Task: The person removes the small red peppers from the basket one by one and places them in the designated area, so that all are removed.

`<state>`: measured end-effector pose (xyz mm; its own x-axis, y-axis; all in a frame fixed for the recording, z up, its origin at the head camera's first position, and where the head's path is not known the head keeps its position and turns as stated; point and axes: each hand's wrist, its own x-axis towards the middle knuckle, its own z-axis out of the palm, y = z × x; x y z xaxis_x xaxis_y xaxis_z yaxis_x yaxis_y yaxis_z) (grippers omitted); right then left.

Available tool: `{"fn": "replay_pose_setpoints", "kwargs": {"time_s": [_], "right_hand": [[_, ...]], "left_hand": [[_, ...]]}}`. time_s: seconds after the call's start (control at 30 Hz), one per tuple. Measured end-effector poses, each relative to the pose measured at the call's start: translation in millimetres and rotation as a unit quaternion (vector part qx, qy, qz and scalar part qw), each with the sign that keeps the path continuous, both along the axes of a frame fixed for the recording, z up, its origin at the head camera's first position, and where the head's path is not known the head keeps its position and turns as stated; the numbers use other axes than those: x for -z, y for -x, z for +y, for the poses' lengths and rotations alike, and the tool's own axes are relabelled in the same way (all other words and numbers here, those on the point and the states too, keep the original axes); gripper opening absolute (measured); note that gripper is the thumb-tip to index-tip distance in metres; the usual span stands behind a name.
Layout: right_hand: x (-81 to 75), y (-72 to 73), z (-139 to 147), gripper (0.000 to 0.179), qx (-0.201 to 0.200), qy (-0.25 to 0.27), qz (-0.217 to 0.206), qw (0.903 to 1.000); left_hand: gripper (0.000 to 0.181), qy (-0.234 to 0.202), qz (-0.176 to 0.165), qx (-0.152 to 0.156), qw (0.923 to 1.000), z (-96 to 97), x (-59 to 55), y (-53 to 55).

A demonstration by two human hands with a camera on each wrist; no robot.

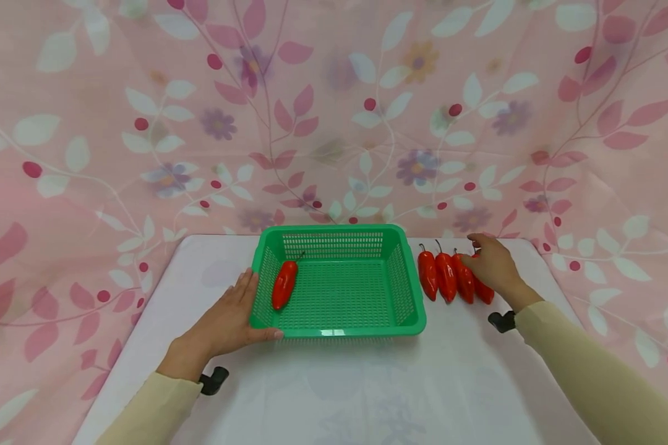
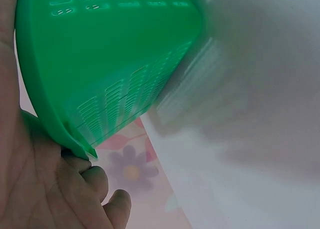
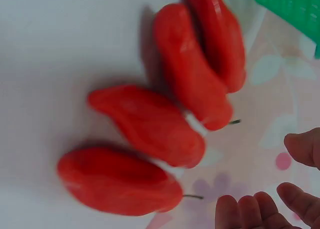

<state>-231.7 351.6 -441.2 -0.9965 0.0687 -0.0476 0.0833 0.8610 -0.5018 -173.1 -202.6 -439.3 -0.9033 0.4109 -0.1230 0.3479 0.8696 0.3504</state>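
A green plastic basket stands on the table with one red pepper lying inside at its left. My left hand rests against the basket's left side, fingers extended along the rim and thumb at the front corner. In the left wrist view the palm lies right at the green rim. Several red peppers lie in a row to the right of the basket, stems pointing away. Over the rightmost of them is my right hand, thumb and fingers apart. The right wrist view shows the peppers with nothing between the fingers.
A white cloth covers the table. Behind it hangs a pink curtain with leaves and flowers, close to the table's back edge. A black strap piece sits at the left wrist and another black piece at the right.
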Motion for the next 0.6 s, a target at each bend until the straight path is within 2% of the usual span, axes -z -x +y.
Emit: {"fn": "replay_pose_setpoints", "kwargs": {"time_s": [0.37,0.5,0.6], "right_hand": [[-42.7,7.9,-64.1,0.059,-0.063,0.023,0.078,0.9947],[-56.3,13.2,-97.1,0.055,-0.090,0.042,0.093,0.9907],[-59.4,18.2,-124.5,0.054,-0.112,0.062,0.093,0.9874]], "left_hand": [[0.139,0.003,0.007,0.003,1.0000,0.4,-1.5,-0.3],[0.139,0.004,0.002,0.002,1.0000,0.4,-2.2,0.4],[0.140,0.003,-0.001,0.002,1.0000,0.0,-1.7,0.9]]}}
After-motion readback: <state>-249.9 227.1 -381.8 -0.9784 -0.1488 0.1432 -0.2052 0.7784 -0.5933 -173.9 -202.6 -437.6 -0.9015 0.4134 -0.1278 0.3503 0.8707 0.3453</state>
